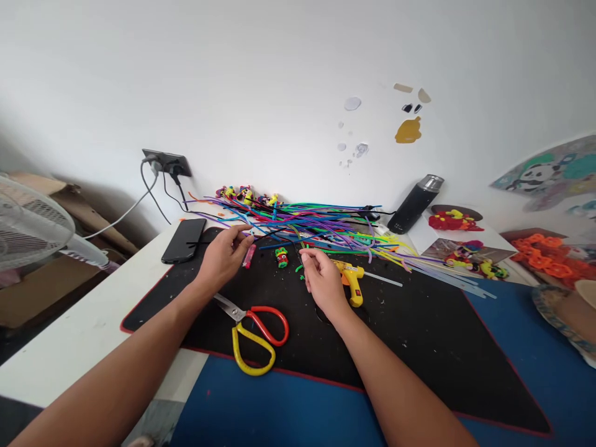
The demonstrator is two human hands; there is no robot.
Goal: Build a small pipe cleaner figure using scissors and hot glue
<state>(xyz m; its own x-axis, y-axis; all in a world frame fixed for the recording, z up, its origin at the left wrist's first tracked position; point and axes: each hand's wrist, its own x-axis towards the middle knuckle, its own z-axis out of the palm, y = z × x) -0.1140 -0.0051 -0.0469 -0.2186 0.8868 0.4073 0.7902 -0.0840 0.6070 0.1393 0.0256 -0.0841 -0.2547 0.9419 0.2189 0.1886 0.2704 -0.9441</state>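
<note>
Both hands hover over the far half of a black mat (419,347) that covers most of the bench. The left hand (223,254) has its fingers narrowly closed, the thumb and forefinger pinched at the near ends of the pipe cleaners (326,223). It seems to hold 1 thin dark stem there, but the frame is too small to be sure. The right hand (323,279) is loosely curled, its fingertips pinched close together near a small green scrap; I cannot tell if it grips something.

The pipe cleaners lie in 1 big loose bundle along the far edge of the bench, just beyond both hands. The long axis of the bundle runs from left to right, nearly parallel to that far edge. The left hand touches the bundle's left end, so it is the nearer hand. The right hand is a little apart from it.

Between the 2 hands stand a pink tube (249,256) and a small green figure (281,257). A yellow glue gun (351,279) lies just beside the right hand, on its right side. Scissors (254,332) with 1 red and 1 yellow handle lie closed near the mat's near edge, under the left wrist. A black phone (184,239) lies at the far left corner. A dark flask (414,203) leans on the wall; its content is not visible.
</note>
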